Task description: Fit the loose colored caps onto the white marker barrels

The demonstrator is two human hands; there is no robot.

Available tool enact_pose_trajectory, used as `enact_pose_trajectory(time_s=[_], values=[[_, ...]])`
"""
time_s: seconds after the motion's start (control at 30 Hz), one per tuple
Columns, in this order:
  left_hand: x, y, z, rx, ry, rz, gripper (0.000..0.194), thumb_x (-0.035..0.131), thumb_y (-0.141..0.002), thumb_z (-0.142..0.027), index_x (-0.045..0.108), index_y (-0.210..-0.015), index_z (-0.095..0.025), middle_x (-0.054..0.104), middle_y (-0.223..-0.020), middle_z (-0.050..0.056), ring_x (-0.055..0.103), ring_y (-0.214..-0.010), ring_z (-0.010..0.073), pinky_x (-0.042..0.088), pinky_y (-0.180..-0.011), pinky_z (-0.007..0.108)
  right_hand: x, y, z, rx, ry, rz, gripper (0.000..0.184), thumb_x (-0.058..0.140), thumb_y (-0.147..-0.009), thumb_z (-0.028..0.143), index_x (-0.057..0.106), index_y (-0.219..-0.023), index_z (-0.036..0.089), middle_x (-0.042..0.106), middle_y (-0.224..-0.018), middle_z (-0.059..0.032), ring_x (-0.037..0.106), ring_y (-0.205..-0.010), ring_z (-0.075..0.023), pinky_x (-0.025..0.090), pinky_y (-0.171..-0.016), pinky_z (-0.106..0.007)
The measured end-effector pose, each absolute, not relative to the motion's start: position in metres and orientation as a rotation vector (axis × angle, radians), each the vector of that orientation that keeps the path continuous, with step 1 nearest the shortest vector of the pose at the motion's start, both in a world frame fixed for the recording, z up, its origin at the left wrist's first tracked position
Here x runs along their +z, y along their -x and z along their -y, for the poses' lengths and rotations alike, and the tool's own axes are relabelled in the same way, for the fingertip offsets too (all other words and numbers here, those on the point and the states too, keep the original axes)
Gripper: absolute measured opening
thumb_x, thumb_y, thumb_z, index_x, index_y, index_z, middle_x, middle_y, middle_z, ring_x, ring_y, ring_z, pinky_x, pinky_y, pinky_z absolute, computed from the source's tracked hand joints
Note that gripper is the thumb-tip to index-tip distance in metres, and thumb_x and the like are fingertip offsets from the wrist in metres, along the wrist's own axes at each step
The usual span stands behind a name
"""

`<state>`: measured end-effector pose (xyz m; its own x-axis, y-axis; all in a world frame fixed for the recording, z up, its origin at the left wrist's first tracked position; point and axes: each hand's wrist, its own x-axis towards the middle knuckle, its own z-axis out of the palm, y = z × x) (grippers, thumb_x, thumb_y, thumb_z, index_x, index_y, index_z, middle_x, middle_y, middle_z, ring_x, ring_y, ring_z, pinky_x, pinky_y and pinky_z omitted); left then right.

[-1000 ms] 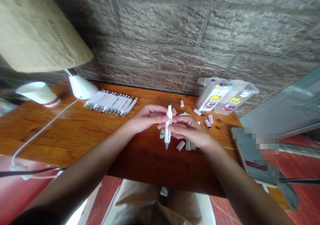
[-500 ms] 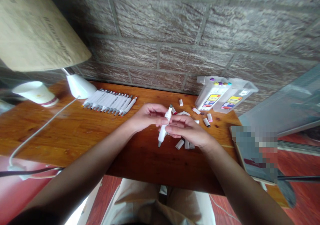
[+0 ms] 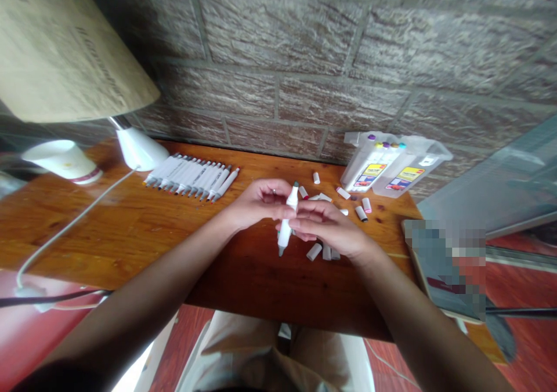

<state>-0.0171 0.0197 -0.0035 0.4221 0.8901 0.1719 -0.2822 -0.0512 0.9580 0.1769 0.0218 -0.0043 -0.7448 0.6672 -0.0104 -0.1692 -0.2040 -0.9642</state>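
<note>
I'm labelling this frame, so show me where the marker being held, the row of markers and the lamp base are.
marker being held (image 3: 285,233), head view, on the white barrel below the hands
row of markers (image 3: 194,177), head view, on the middle barrels
lamp base (image 3: 137,147), head view, on its white cone

Lamp, cup, marker row

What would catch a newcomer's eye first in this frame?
At centre, the left hand and right hand together pinch a white marker above the wooden desk. A neat row of capped markers lies back left, with loose caps scattered by the right hand.
</note>
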Motion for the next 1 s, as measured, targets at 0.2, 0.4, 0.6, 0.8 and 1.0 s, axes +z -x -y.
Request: enact_pose_trajectory(time_s=[0.2, 0.4, 0.6, 0.8, 1.0], values=[[-0.002, 0.017, -0.019, 1.038, -1.241, -0.615, 0.04, 0.094, -0.059, -0.034, 0.065, -0.074, -0.012, 0.067, -0.065, -0.001, 0.058, -0.047, 0.0085, 0.047, -0.045, 0.018, -0.006, -0.177, -0.022, 1.996, 0.587, 1.529, 0.028, 0.086, -0.076, 0.035, 0.076, -0.095, 0.016, 0.073, -0.081, -0.0034, 0.051, -0.057, -0.0065, 0.04, -0.05, -0.019], [-0.004, 0.018, -0.018, 1.035, -1.289, -0.621, 0.04, 0.093, -0.061, -0.035, 0.064, -0.077, -0.013, 0.067, -0.067, -0.001, 0.059, -0.049, 0.0099, 0.047, -0.048, 0.021, -0.008, -0.179, -0.023, 2.009, 0.536, 1.547, 0.022, 0.083, -0.082, 0.032, 0.077, -0.1, 0.019, 0.077, -0.083, -0.0038, 0.054, -0.058, -0.0063, 0.04, -0.052, -0.018], [-0.004, 0.018, -0.021, 1.083, -1.33, -0.648, 0.038, 0.095, -0.059, -0.032, 0.066, -0.074, -0.011, 0.067, -0.069, 0.0, 0.062, -0.063, 0.01, 0.05, -0.062, 0.021, -0.009, -0.178, -0.023, 1.997, 0.639, 1.586, 0.03, 0.086, -0.077, 0.031, 0.078, -0.103, 0.019, 0.079, -0.087, -0.0053, 0.068, -0.076, -0.0121, 0.045, -0.059, -0.019], [-0.005, 0.02, -0.021, 1.058, -1.313, -0.568, 0.032, 0.088, -0.071, -0.036, 0.075, -0.087, -0.011, 0.069, -0.073, 0.002, 0.056, -0.055, 0.0069, 0.044, -0.051, 0.018, -0.012, -0.178, -0.025, 1.999, 0.622, 1.561, 0.03, 0.085, -0.079, 0.034, 0.078, -0.105, 0.019, 0.08, -0.095, -0.0091, 0.068, -0.074, -0.0123, 0.04, -0.054, -0.018], [-0.008, 0.019, -0.02, 1.095, -1.287, -0.548, 0.027, 0.085, -0.076, -0.033, 0.079, -0.094, -0.014, 0.07, -0.072, 0.003, 0.054, -0.051, 0.0062, 0.048, -0.051, 0.02, -0.015, -0.179, -0.026, 2.012, 0.527, 1.505, 0.026, 0.08, -0.085, 0.034, 0.078, -0.108, 0.022, 0.079, -0.103, -0.0119, 0.058, -0.062, -0.008, 0.029, -0.048, -0.02]])
